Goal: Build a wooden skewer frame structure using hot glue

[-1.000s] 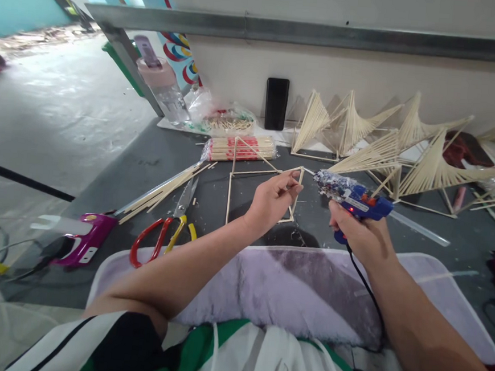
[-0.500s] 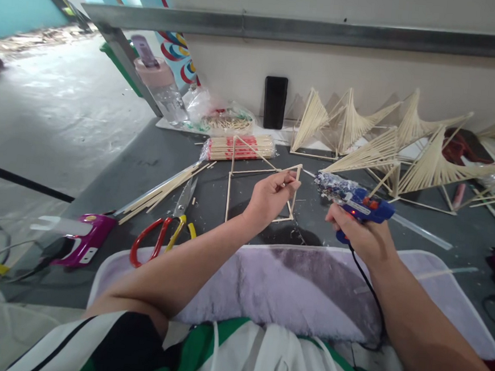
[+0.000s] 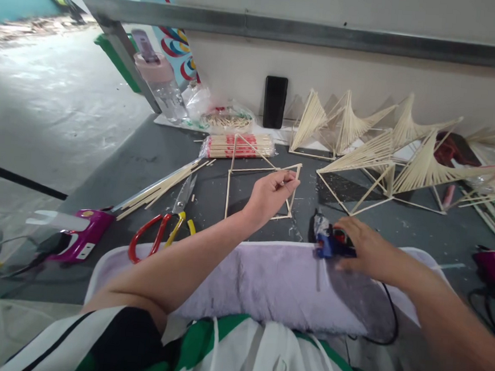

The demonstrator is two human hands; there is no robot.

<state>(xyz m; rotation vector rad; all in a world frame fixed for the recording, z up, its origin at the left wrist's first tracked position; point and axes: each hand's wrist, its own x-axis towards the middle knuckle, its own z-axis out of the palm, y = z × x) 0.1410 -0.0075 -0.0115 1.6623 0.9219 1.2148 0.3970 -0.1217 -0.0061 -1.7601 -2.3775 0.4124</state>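
My left hand [image 3: 271, 194] pinches an upright stick at the right corner of a frame [image 3: 228, 192] made of thin wooden sticks. The frame stands on the dark table, partly hidden by the hand and forearm. To its right, my right hand [image 3: 365, 246] is low over the table's near edge, thumb and fingers around the rear part of a blue hot glue gun [image 3: 326, 244]. Whitish glue strands coat the gun's front end. Left of my left forearm lie scissors [image 3: 182, 200] with red and yellow handles.
Several finished stick structures [image 3: 361, 151] stand at the back right. A wrapped stick bundle [image 3: 237, 146], a phone [image 3: 275, 102] and a bottle [image 3: 161, 84] line the back. Loose sticks [image 3: 165, 189] and a magenta device [image 3: 84, 235] are at left. A lilac mat [image 3: 265, 284] covers the near edge.
My right hand has brought the glue gun down and toward me, away from the frame's corner, turning it. My left hand keeps its pinch on the stick frame.
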